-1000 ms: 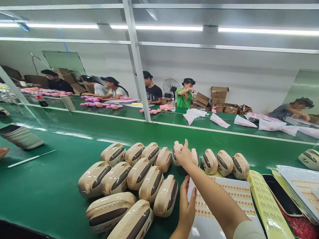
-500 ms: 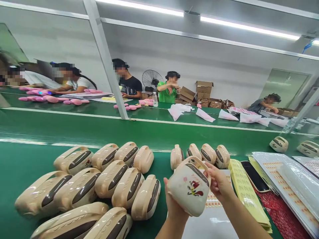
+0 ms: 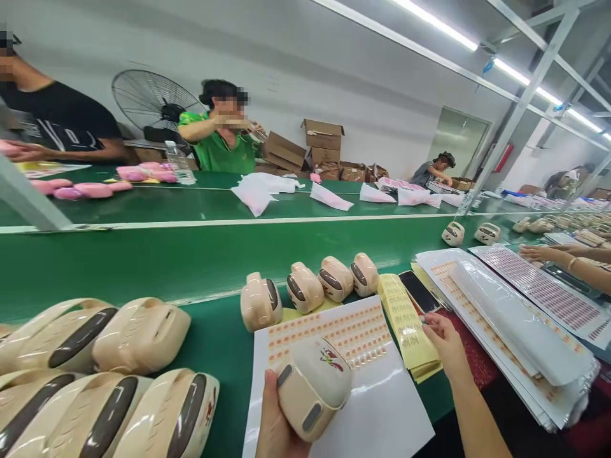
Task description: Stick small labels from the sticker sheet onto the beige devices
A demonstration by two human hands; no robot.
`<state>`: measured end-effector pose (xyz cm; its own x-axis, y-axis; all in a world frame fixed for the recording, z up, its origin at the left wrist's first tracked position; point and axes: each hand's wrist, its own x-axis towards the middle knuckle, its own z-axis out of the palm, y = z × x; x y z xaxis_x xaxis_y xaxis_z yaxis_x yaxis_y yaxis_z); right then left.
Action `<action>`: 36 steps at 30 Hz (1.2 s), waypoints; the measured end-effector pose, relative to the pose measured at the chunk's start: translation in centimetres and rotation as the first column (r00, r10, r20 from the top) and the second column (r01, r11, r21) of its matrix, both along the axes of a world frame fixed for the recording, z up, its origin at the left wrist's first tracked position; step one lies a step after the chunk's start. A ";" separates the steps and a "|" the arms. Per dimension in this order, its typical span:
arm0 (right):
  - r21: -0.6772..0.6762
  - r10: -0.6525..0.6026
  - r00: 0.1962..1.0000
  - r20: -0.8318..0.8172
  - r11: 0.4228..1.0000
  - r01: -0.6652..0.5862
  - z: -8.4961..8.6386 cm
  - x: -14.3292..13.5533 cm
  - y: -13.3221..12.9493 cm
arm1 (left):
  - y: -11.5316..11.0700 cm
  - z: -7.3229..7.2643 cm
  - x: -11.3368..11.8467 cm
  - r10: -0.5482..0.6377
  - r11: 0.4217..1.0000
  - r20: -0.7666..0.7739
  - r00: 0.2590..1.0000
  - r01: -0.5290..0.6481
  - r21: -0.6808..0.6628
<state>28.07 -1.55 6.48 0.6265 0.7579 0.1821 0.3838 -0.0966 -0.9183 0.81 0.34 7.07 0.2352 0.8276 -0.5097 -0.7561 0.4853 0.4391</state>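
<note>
Head view: left hand (image 3: 277, 427) clamps cream rounded plastic case (image 3: 316, 385); right hand (image 3: 445, 340) pinches yellow printed label sheet (image 3: 403, 318), apparently peeling, requiring clean lift.

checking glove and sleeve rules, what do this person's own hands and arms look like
The left hand and right hand are bare, with no gloves in view. The right forearm shows no sleeve, watch or bracelet up to the picture's edge. The left hand is partly hidden and its forearm is cut off, so anything worn there cannot be told.
</note>
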 end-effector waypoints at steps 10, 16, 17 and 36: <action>-0.196 0.000 0.993 0.116 0.980 0.023 -1.3 0.6 1.1 | -0.7 2.5 0.6 -0.026 0.998 -0.125 0.992 0.019 -0.056; -0.155 0.059 0.998 0.030 0.986 -0.054 -1.3 0.3 1.0 | -0.4 3.0 0.6 -0.033 0.995 -0.233 0.972 0.010 -0.099; -0.150 0.075 0.997 -0.007 0.986 -0.075 -1.3 0.5 0.9 | -0.2 2.8 0.6 -0.020 0.996 -0.240 0.971 -0.002 -0.089; -0.037 0.583 0.682 -0.440 0.748 -0.663 5.0 -11.7 2.2 | 1.2 2.5 2.7 -0.031 0.992 -0.291 0.956 0.065 0.105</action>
<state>16.37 0.64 11.50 -0.0190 0.9899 -0.1404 0.0436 -0.1395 -0.9893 3.50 1.50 9.61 0.1331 0.8748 -0.4658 -0.5666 0.4528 0.6884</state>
